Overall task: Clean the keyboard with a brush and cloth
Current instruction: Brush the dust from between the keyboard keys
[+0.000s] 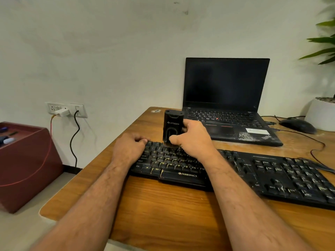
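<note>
Right grip [194,140] closed round upright black plastic block brush [173,125], bristles down on upper-left keys of long black keyboard [290,171] lying across wooden table [163,214]; left grip [130,147] curled over keyboard's far-left corner, likely steadying it.

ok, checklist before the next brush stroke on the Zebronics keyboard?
1. Brush gripped: the right hand holds the brush upright. ok.
2. Bristle end down: it sits at the upper-left key rows of the keyboard. ok.
3. Keyboard steadied: the left hand holds its left end, fingers curled. ok.
4. Right-side keys clean: pale specks show there. not ok.
5. Cloth within reach: none in view. cannot tell.
6. Room behind: the laptop stands just beyond the keyboard, apart from the brush. ok.
</note>
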`<state>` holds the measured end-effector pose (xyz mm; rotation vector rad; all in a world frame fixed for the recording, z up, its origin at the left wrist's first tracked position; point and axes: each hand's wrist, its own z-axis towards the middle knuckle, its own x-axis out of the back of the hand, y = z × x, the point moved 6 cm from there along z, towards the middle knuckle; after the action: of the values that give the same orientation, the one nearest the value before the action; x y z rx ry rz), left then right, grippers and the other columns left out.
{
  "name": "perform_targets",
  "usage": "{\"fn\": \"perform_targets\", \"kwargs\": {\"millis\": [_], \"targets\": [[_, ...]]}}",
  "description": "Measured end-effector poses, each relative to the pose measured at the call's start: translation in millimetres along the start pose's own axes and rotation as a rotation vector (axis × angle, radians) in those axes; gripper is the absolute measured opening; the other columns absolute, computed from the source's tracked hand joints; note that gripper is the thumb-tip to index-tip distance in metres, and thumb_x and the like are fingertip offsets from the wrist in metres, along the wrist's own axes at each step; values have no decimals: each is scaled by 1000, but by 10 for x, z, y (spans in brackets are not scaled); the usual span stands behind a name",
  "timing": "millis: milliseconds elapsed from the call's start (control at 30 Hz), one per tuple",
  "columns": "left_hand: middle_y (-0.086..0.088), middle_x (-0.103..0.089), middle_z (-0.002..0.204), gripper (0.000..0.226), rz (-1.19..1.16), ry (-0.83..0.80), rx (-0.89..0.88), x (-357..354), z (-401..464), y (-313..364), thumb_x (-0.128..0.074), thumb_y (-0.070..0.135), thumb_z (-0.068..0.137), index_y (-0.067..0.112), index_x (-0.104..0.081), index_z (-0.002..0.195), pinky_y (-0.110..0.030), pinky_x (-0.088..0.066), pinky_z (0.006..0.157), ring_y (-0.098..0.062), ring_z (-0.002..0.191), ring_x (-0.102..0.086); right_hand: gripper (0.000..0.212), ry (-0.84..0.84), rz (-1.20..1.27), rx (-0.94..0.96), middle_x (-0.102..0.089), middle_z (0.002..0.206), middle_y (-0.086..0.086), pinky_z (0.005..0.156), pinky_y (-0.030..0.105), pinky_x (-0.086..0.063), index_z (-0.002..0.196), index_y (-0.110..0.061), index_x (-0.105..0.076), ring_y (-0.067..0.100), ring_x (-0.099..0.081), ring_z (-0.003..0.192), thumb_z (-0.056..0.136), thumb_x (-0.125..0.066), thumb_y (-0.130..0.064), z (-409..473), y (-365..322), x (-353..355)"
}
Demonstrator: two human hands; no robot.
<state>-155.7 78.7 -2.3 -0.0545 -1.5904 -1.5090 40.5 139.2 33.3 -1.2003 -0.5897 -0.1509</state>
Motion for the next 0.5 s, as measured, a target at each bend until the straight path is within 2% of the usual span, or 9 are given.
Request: {"fn": "perform_targets", "kwargs": {"millis": [167, 333, 500], "targets": [[4, -73, 103, 16, -7, 0, -14, 3, -18, 19, -63, 26, 97, 29, -77, 104, -27, -43, 87, -12, 98, -61, 39, 65, -46, -3, -72, 100, -2, 71, 25, -55, 112, -22, -70, 16, -68, 93, 76, -79, -13, 61, 6, -21], [5, -69, 93, 14, 12, 2, -19, 12, -23, 35, -62, 25, 97, 28, -76, 99, -27, -43, 83, -14, 94, -63, 41, -127, 10, 55, -73, 102, -7, 65, 16, -46, 117, -20, -70, 9, -68, 92, 78, -79, -12, 6, -122, -265], [6, -69, 93, 15, 12, -3, -31, 11, -29, 35, -62, 25, 97, 27, -76, 102, -27, -42, 81, -12, 90, -61, 36, -37, -51, 104, -72, 96, -5, 58, 14, -44, 111, -20, -69, 7, -65, 83, 77, -80, -17, 53, -185, -310]]}}
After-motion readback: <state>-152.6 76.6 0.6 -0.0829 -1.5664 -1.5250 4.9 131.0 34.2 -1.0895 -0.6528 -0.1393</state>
